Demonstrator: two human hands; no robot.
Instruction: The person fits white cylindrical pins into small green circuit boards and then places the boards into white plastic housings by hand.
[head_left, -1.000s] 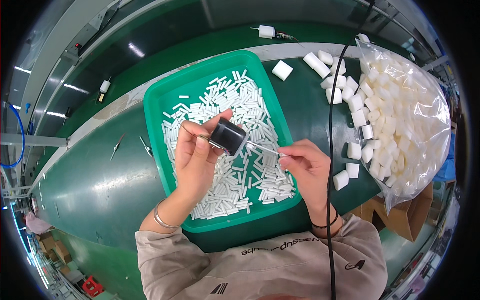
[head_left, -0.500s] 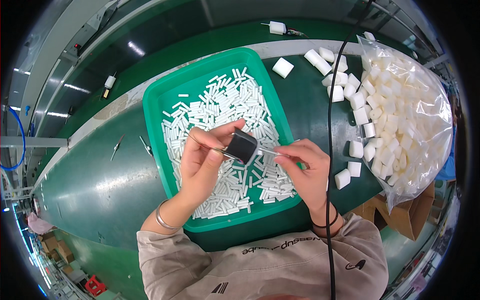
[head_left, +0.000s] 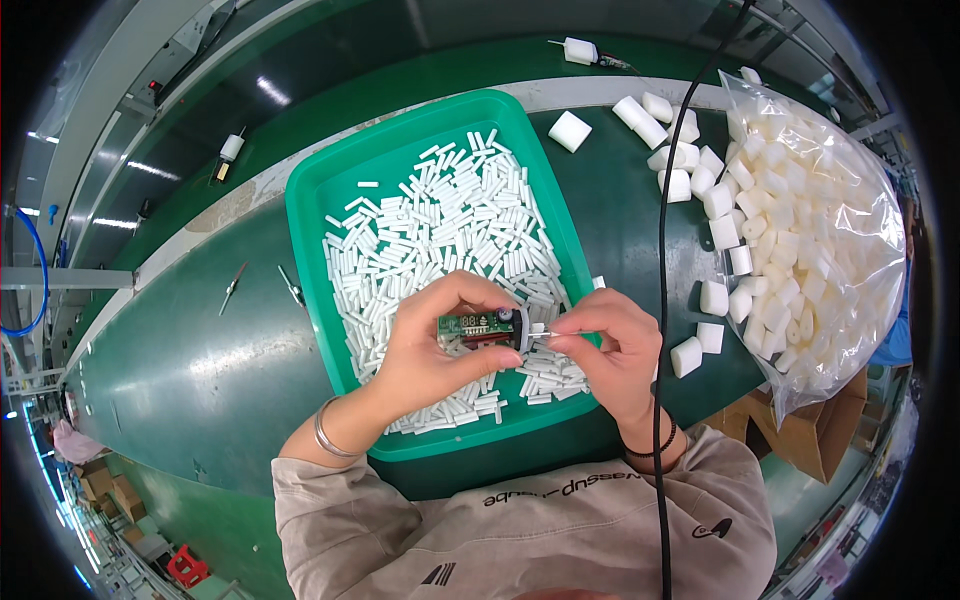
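Note:
My left hand (head_left: 425, 345) is closed around a small electronic unit, thumb below it and fingers above. The unit's green circuit board (head_left: 475, 324) with a small digit display faces up, and a dark round end piece with a pale rim sits at its right end. From that end a thin white rod (head_left: 537, 335) sticks out toward my right hand (head_left: 612, 345), whose thumb and forefinger pinch it. Both hands are over a green tray (head_left: 306, 240) holding a loose heap of short white tubes (head_left: 450, 215).
A clear plastic bag (head_left: 810, 230) full of white foam-like cylinders lies at the right, with several loose cylinders (head_left: 570, 131) beside it. A black cable (head_left: 661, 300) hangs down across the view. Similar units (head_left: 580, 51) lie on the green belt (head_left: 400, 70) behind.
The unit in my left hand has turned, so its circuit board shows instead of its black side. My left hand has lowered slightly. Units on the belt have shifted right.

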